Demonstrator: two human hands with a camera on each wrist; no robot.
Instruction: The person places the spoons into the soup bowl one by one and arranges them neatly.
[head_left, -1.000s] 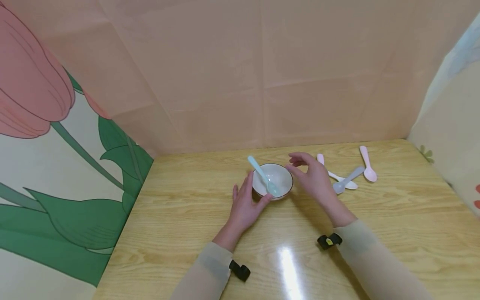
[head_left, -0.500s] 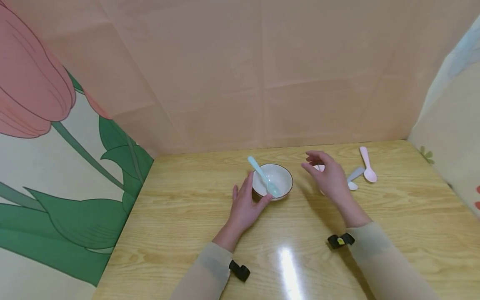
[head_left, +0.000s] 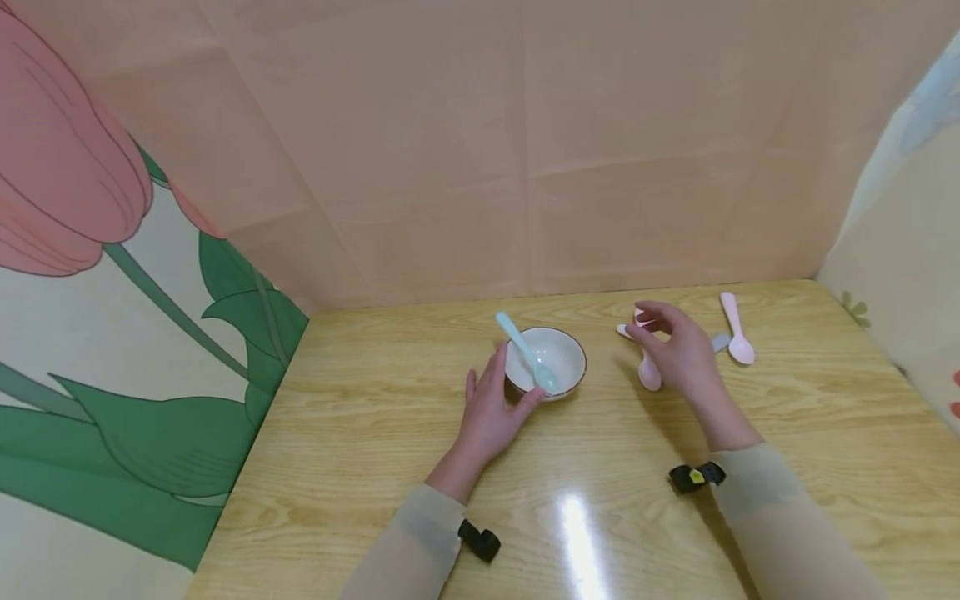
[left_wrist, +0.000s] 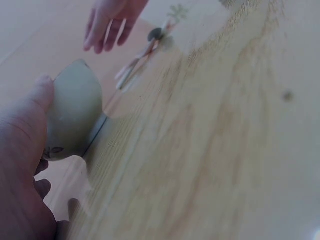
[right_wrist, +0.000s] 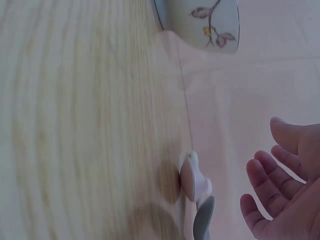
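A white bowl (head_left: 564, 352) with a dark rim stands on the table, and a light blue spoon (head_left: 516, 335) leans in it. My left hand (head_left: 487, 421) holds the bowl's left side, thumb at the near rim and fingers along the outside. Over the spoons to the right hovers my right hand (head_left: 678, 354), its fingers loosely bent and holding nothing. Below it lie a pink spoon (head_left: 650, 375), a white spoon (head_left: 623, 331) and a grey spoon (head_left: 721, 342), all partly hidden by the hand. The right wrist view shows air between the fingers (right_wrist: 272, 185) and the spoons.
Another pink spoon (head_left: 738, 337) lies farther right, near the back edge. The wooden table (head_left: 337, 450) meets a plain pinkish cloth (head_left: 420, 208) behind it. Printed tulip sheeting (head_left: 172, 433) rises at the left, and a pale sheet (head_left: 907, 275) stands at the right.
My right hand has moved right, from beside the bowl's rim to above the spoons. The left hand, the bowl and the light blue spoon stay in place.
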